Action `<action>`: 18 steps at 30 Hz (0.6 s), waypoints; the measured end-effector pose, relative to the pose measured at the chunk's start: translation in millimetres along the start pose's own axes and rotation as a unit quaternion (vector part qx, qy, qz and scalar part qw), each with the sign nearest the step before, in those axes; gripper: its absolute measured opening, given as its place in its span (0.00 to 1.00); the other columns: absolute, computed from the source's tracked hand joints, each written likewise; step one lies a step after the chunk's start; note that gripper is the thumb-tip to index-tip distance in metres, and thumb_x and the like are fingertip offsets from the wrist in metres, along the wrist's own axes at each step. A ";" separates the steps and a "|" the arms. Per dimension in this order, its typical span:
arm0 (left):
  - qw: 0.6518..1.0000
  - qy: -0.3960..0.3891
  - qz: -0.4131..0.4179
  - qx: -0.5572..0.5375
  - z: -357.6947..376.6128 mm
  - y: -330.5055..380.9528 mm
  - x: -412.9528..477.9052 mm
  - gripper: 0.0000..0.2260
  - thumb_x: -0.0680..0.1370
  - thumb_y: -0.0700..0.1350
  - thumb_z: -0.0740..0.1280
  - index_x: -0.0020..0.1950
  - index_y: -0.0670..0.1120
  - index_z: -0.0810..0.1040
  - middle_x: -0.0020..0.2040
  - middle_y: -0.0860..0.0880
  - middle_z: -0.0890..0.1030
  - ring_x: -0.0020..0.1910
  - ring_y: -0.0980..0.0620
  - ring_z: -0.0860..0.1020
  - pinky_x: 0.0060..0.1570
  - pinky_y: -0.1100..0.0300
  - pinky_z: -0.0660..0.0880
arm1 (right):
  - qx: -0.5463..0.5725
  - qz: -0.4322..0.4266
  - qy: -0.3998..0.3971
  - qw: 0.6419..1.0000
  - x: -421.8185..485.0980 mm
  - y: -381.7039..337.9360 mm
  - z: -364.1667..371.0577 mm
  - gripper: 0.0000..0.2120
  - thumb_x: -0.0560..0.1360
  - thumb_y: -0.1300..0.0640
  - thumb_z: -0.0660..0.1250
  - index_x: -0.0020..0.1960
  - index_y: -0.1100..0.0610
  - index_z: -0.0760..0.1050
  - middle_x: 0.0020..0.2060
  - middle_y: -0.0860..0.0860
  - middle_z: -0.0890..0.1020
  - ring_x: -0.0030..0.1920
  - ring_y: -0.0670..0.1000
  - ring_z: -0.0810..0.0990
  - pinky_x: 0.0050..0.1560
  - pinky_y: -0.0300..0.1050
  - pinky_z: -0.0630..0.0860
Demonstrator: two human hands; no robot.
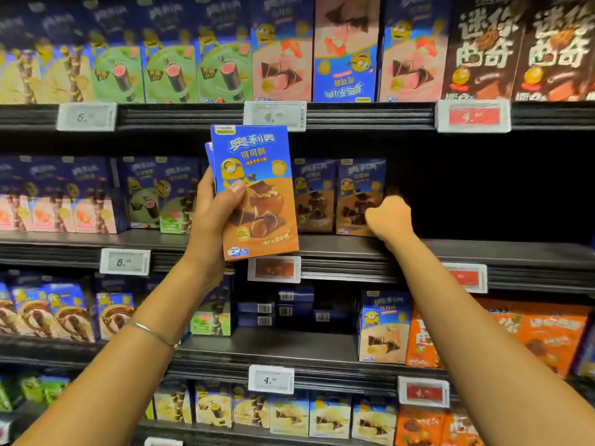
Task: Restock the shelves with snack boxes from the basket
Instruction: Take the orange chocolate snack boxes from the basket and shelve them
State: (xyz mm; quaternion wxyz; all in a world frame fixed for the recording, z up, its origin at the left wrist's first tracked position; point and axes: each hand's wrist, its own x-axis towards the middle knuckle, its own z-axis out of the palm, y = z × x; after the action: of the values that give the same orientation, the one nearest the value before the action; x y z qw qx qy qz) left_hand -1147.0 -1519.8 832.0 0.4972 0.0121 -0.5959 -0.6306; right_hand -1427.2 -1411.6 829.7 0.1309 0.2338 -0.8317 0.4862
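At middle shelf (354,249), left grip (214,210) clasps likely light, stiff, crushable snack boxes (257,175) across their narrow width; right grip (389,218) at shelved box (357,188), hold untellable.

Dark shelf gap (483,194) right of brown boxes (359,196).

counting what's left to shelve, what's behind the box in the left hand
The blue edge of a second box shows behind the front box in the left hand. The front box covers the rest, so further boxes cannot be ruled out.
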 end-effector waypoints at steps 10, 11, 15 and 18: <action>0.999 -0.009 0.031 0.020 -6.4 -7.3 3.1 0.25 0.78 0.48 0.67 0.75 0.45 0.68 0.62 0.48 0.84 0.56 0.47 0.86 0.50 0.53 0.84 | -0.098 0.014 -0.036 0.994 0.3 -11.3 3.3 0.06 0.76 0.54 0.65 0.46 0.57 0.75 0.50 0.59 0.81 0.44 0.59 0.78 0.44 0.47 0.74; 0.999 -0.012 0.032 0.015 -6.7 -7.3 2.4 0.29 0.78 0.49 0.68 0.77 0.43 0.66 0.64 0.47 0.83 0.57 0.46 0.86 0.52 0.52 0.84 | -0.086 0.017 -0.028 0.996 -4.4 -15.5 0.4 0.08 0.75 0.53 0.66 0.49 0.58 0.76 0.54 0.60 0.81 0.51 0.62 0.78 0.49 0.50 0.76; 0.999 -0.001 0.039 -0.002 -7.5 -7.0 -1.9 0.40 0.73 0.54 0.72 0.81 0.42 0.62 0.67 0.44 0.82 0.59 0.44 0.85 0.53 0.50 0.84 | 0.100 -0.043 0.058 0.992 -47.8 -46.3 -12.0 0.19 0.76 0.45 0.69 0.57 0.58 0.71 0.61 0.57 0.76 0.62 0.59 0.75 0.56 0.55 0.76; 0.999 0.005 0.046 0.008 -8.1 -6.1 -2.9 0.39 0.73 0.54 0.72 0.80 0.43 0.62 0.69 0.42 0.81 0.61 0.42 0.84 0.54 0.50 0.83 | 0.302 -0.146 -0.091 0.938 -99.1 -82.4 -18.2 0.20 0.75 0.40 0.69 0.59 0.52 0.77 0.56 0.47 0.82 0.57 0.46 0.81 0.58 0.51 0.80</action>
State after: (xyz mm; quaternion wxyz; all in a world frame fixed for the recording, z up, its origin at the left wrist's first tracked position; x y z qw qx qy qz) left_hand -1144.3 -1525.1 823.4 0.5283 -0.0085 -0.5983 -0.6024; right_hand -1299.9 -1404.3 856.2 0.0471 0.4244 -0.6113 0.6663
